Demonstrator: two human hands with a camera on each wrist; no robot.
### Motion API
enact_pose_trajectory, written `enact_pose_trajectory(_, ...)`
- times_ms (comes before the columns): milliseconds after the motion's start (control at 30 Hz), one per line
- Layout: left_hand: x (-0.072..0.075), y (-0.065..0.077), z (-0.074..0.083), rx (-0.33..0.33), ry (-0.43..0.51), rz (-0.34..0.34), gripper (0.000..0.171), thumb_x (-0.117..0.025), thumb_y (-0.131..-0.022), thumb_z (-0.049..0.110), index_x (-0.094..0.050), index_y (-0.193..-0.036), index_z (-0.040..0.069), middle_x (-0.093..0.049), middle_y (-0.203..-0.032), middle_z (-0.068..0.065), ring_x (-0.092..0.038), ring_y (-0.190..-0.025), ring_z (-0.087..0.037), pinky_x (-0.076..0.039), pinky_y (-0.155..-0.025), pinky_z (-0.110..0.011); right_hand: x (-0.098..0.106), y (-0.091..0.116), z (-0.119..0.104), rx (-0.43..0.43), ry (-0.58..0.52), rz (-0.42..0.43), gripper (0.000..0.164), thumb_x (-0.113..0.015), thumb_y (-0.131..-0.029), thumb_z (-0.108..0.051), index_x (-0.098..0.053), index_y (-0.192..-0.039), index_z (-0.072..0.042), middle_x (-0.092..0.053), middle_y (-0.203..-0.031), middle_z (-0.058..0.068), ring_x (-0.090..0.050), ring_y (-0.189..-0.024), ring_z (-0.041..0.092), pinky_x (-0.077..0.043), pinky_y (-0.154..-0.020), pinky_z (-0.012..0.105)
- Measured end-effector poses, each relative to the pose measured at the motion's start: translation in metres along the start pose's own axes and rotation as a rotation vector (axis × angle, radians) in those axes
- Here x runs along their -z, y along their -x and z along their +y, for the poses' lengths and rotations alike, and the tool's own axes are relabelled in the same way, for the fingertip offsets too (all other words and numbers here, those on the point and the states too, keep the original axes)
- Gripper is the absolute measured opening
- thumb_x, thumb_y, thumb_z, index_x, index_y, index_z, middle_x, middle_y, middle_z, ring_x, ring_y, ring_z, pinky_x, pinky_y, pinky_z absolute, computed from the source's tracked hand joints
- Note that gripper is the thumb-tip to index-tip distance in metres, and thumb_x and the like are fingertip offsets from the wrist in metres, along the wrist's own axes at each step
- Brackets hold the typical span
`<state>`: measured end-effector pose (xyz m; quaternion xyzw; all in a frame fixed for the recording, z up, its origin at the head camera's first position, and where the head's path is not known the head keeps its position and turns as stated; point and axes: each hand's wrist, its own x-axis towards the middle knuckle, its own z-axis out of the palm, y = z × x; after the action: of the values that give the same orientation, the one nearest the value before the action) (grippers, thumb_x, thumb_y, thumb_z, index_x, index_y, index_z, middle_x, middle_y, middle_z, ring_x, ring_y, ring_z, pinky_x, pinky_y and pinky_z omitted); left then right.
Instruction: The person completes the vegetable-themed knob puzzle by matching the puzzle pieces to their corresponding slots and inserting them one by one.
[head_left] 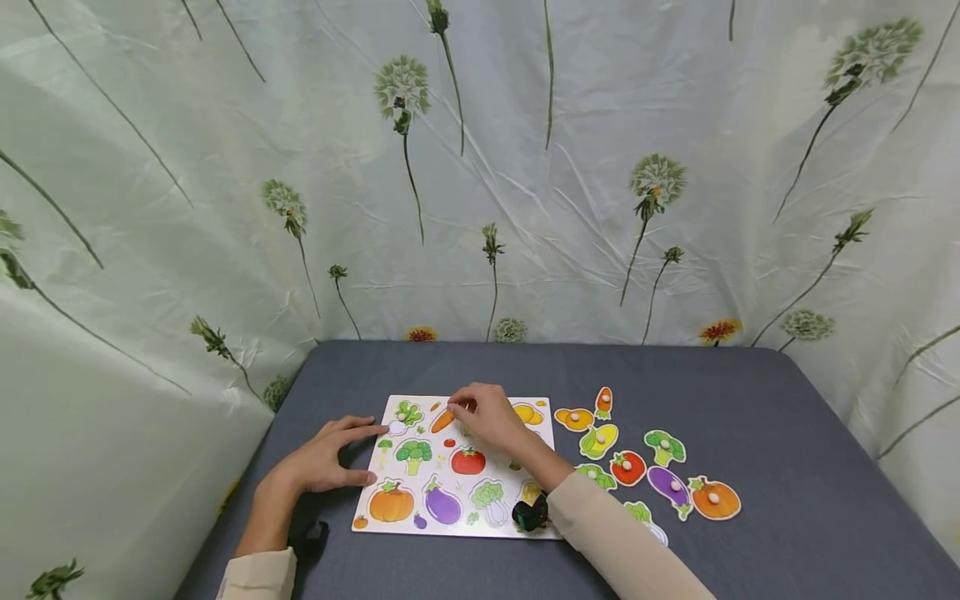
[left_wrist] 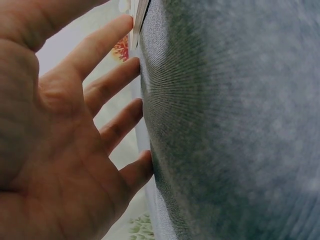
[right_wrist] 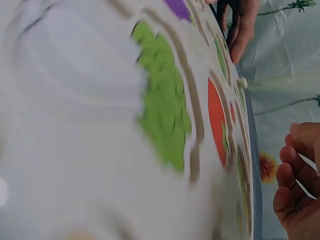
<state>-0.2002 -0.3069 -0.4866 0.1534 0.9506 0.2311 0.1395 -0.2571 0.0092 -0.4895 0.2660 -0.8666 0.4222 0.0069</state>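
Board point(head_left: 450, 531) lies flat on the desk point(head_left: 795, 450). Left hand point(head_left: 322, 458), fingers spread, touches its left edge. Right hand point(head_left: 491, 418) is near its far edge, fingers loosely curled beside a carrot picture point(head_left: 442, 420); whether they grip anything, I cannot tell. Loose pieces point(head_left: 628, 472) lie off its right edge.

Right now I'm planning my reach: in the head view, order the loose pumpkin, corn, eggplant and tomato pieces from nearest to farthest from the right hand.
1. Corn piece, just right of the board.
2. Tomato piece, to the corn's lower right.
3. Eggplant piece, right of the tomato.
4. Pumpkin piece, farthest right.
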Motion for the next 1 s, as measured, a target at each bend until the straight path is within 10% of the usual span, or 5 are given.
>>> enact_pose_trajectory(1000, -0.001, 0.0, 0.002, -0.015, -0.01, 0.007, 0.085, -0.082, -0.078, 0.053, -0.052, -0.152, 0.026, -0.045, -0.157, -0.017, -0.038, -0.14, -0.045, -0.04, -0.104, -0.075, 0.118, 0.074, 0.069, -0.13, 0.206, 0.224, 0.012, -0.076, -0.094, -0.016, -0.079, -0.104, -0.01, -0.071, -0.091, 0.001, -0.06, -0.075, 0.01, -0.051, -0.067, 0.026)
